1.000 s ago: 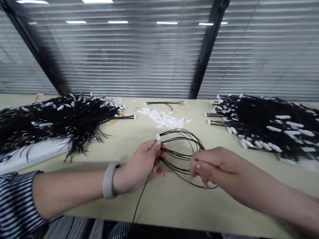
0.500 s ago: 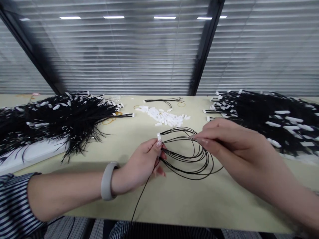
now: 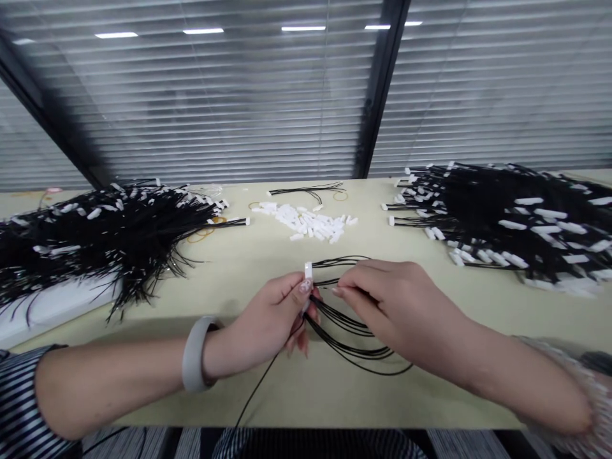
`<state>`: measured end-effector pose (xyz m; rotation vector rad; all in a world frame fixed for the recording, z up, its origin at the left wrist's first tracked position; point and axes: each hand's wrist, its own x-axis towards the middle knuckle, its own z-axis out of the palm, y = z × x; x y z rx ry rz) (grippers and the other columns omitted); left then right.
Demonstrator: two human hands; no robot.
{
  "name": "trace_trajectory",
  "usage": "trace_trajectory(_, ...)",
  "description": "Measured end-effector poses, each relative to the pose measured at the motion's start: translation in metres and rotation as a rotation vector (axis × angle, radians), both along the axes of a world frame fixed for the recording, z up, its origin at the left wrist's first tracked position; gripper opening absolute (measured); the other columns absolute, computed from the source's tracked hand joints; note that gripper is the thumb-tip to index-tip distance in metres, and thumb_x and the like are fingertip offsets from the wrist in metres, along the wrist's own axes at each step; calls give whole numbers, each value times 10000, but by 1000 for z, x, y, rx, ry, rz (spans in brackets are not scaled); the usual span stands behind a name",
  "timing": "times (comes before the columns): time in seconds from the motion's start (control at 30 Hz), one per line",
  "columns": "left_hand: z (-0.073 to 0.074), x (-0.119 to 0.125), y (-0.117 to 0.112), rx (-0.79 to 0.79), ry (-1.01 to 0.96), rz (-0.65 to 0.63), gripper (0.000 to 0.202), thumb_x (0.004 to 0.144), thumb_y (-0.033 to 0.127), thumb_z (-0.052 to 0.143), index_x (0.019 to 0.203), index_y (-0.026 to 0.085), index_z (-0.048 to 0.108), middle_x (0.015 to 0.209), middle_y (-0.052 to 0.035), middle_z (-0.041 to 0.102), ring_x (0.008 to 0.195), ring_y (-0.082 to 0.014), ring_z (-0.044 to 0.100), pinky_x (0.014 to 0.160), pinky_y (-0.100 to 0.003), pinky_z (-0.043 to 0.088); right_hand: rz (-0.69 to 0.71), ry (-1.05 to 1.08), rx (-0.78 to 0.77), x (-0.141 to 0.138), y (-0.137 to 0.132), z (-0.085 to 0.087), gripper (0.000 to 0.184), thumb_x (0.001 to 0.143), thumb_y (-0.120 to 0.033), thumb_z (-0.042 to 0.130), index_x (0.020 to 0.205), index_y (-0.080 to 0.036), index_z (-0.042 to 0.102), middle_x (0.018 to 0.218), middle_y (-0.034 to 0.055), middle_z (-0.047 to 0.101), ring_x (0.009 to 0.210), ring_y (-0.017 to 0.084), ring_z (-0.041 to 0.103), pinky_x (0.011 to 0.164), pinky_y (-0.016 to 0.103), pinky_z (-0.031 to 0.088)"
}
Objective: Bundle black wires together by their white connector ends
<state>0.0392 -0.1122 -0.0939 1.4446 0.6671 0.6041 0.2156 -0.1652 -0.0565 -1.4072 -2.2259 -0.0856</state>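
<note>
My left hand (image 3: 275, 315) is closed in a pinch on a small white connector (image 3: 308, 270) with several thin black wires (image 3: 356, 338) running out of it in loops over the table. A grey bracelet sits on that wrist. My right hand (image 3: 392, 303) is right beside the connector, fingers pinched on one of the black wires just to its right. The two hands nearly touch above the pale yellow table (image 3: 310, 389).
A big pile of black wires with white connectors (image 3: 105, 229) lies at the left, another pile (image 3: 507, 220) at the right. Loose white connectors (image 3: 310, 223) are heaped at the middle back, with a short wire bundle (image 3: 310, 189) and rubber bands beyond. Window blinds stand behind.
My right hand rose from low on the wire loops, then came left to the connector in my left hand. The loops are drawn smaller. My left hand has barely moved.
</note>
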Motion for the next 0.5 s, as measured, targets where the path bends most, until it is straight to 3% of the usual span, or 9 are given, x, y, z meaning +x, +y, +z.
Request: trace_trajectory(0.5, 3, 0, 0, -47, 27, -32, 319, 869, 458, 376, 778, 167, 469, 657, 58, 517, 311, 2, 378, 347, -163, 352, 58, -165, 30, 2, 1, -3, 240, 870, -154, 392, 782, -139, 615, 675, 29, 574, 630, 114, 503, 579, 241, 350)
